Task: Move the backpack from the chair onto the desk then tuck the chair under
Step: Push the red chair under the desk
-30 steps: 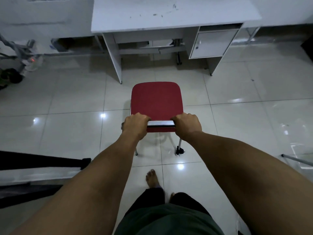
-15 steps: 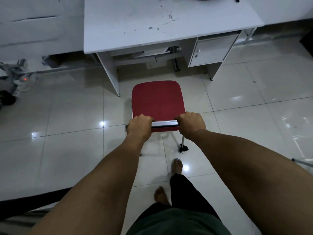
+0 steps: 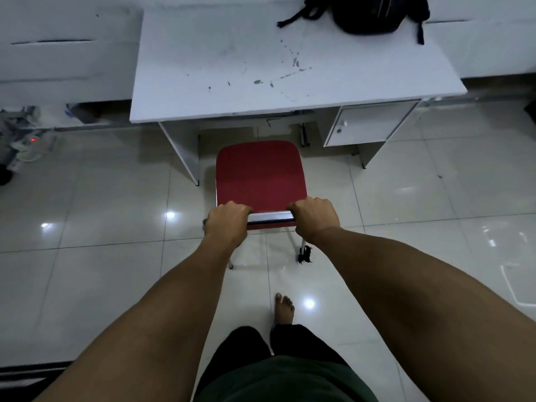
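A chair with a red seat [image 3: 261,175] and a metal frame stands on the tiled floor, its front edge just short of the white desk [image 3: 220,68]. My left hand [image 3: 226,224] and my right hand [image 3: 314,219] both grip the chrome top bar of the chair's backrest, one at each end. A black backpack [image 3: 374,15] lies on the far right part of the desk top, its straps trailing left and right.
The desk has a side panel [image 3: 181,152] on the left and a small cupboard [image 3: 368,123] on the right, with an open gap between them. Cables and gear [image 3: 26,140] lie on the floor at far left. My bare foot [image 3: 284,309] is behind the chair.
The chair has moved forward toward the desk with both hands on its backrest. I have stepped closer, and the backpack on the desk has come into view.
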### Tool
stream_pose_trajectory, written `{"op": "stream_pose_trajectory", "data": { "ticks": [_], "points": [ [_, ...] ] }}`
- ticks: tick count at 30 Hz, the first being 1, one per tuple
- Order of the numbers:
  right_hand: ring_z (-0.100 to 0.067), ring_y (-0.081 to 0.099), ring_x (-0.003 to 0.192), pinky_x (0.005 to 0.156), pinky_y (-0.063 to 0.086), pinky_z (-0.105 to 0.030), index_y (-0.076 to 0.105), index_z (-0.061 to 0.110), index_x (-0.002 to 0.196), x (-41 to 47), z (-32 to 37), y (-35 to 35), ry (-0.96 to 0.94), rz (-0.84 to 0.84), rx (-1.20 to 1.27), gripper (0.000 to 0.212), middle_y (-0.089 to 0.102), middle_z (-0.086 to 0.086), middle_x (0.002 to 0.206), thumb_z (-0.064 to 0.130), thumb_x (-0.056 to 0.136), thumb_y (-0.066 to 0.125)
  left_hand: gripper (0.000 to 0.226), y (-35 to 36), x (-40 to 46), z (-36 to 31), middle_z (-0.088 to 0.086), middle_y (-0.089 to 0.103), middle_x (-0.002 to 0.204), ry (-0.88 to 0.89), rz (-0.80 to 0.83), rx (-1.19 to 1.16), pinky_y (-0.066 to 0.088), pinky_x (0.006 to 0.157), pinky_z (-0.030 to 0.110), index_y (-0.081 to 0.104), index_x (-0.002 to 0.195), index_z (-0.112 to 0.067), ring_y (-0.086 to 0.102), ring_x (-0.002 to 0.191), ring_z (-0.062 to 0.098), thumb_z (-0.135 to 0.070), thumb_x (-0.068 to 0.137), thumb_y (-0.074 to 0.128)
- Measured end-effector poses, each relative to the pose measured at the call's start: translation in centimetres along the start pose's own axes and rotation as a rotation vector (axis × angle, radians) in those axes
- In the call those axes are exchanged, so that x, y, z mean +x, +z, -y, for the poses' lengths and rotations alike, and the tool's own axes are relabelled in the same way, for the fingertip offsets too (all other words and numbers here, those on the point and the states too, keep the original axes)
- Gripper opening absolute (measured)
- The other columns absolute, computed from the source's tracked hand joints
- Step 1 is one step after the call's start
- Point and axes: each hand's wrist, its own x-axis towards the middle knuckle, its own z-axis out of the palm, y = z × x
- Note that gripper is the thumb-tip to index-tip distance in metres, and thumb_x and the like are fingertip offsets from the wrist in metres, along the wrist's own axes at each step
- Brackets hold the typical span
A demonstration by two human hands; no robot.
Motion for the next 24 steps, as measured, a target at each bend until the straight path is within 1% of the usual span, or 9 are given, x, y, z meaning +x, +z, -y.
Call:
{"op": "stream_pose_trajectory", "data": {
  "ticks": [3,6,8,10,12,14,17,20,24],
  "points": [
    [-0.023,0.052,0.063,0.063,0.051,-0.035,0.069,0.024,0.101,3.4,-1.0,-1.1,-0.007,-0.003,-0.015,0.024,0.052,0.002,0.072,0.008,0.085,0.064,0.04,-0.9,3.2,0.5,0.0,0.071,0.093,-0.018,0.015,-0.014,0.059,0.076,0.042,0.068,0.116,-0.032,0.068,0.085,0.026,-0.009,0.083,0.067],
    [-0.023,0.052,0.062,0.061,0.047,-0.033,0.069,0.025,0.101,6.1,-1.6,-2.0,-0.019,-0.014,-0.018,0.024,0.053,0.002,0.071,0.009,0.085,0.064,0.039,-1.7,5.9,0.9,0.0,0.07,0.091,-0.024,0.0,-0.033,0.058,0.073,0.041,0.069,0.115,-0.031,0.067,0.084,0.026,-0.009,0.083,0.068],
    [-0.023,0.053,0.063,0.062,0.049,-0.033,0.069,0.025,0.102,8.1,-1.8,-2.8,-0.02,-0.018,-0.018,0.023,0.056,0.002,0.072,0.01,0.086,0.063,0.037,-2.4,8.0,1.5,-0.001,0.07,0.09,-0.014,-0.008,-0.03,0.056,0.071,0.039,0.069,0.115,-0.03,0.067,0.083,0.024,-0.011,0.083,0.069],
    [-0.023,0.055,0.064,0.063,0.051,-0.034,0.069,0.026,0.104,10.5,-2.0,-3.8,-0.009,-0.025,-0.021,0.024,0.06,0.001,0.076,0.01,0.087,0.062,0.037,-3.2,10.2,2.4,-0.001,0.071,0.091,-0.005,-0.024,-0.038,0.055,0.071,0.039,0.069,0.117,-0.03,0.067,0.084,0.024,-0.013,0.084,0.07],
    [-0.023,0.056,0.066,0.065,0.053,-0.036,0.069,0.026,0.106,12.6,-2.0,-4.3,0.0,-0.035,-0.009,0.025,0.059,0.001,0.076,0.01,0.089,0.06,0.04,-4.0,12.3,3.3,0.0,0.072,0.095,0.007,-0.02,-0.029,0.056,0.074,0.04,0.068,0.12,-0.032,0.067,0.087,0.025,-0.014,0.085,0.07],
    [-0.024,0.059,0.068,0.067,0.055,-0.037,0.069,0.027,0.108,14.4,-1.6,-5.2,0.013,-0.032,-0.009,0.026,0.057,0.002,0.076,0.011,0.09,0.059,0.041,-4.6,14.2,4.1,0.001,0.072,0.096,0.015,-0.036,-0.035,0.055,0.074,0.04,0.068,0.12,-0.034,0.068,0.088,0.026,-0.014,0.084,0.071],
    [-0.024,0.058,0.067,0.062,0.051,-0.034,0.069,0.028,0.113,17.1,-1.9,-6.5,-0.004,-0.029,-0.039,0.028,0.056,0.001,0.076,0.013,0.091,0.06,0.04,-5.6,16.9,5.3,0.001,0.072,0.094,0.037,-0.04,-0.029,0.054,0.07,0.038,0.069,0.119,-0.034,0.068,0.085,0.026,-0.017,0.083,0.073],
    [-0.027,0.063,0.072,0.065,0.057,-0.037,0.069,0.029,0.111,19.7,-2.4,-7.7,0.034,-0.028,-0.072,0.03,0.06,0.0,0.078,0.01,0.09,0.059,0.041,-6.7,19.4,5.6,0.002,0.072,0.093,0.033,-0.049,-0.046,0.056,0.07,0.038,0.069,0.119,-0.033,0.068,0.083,0.026,-0.017,0.082,0.075],
    [-0.026,0.062,0.069,0.066,0.059,-0.039,0.069,0.03,0.109,22.7,-3.0,-7.9,0.014,-0.007,-0.057,0.031,0.055,0.001,0.074,0.008,0.089,0.059,0.042,-6.7,22.2,6.2,0.002,0.072,0.091,0.031,-0.048,-0.074,0.056,0.069,0.038,0.07,0.117,-0.033,0.069,0.081,0.028,-0.013,0.08,0.074]
  ]
}}
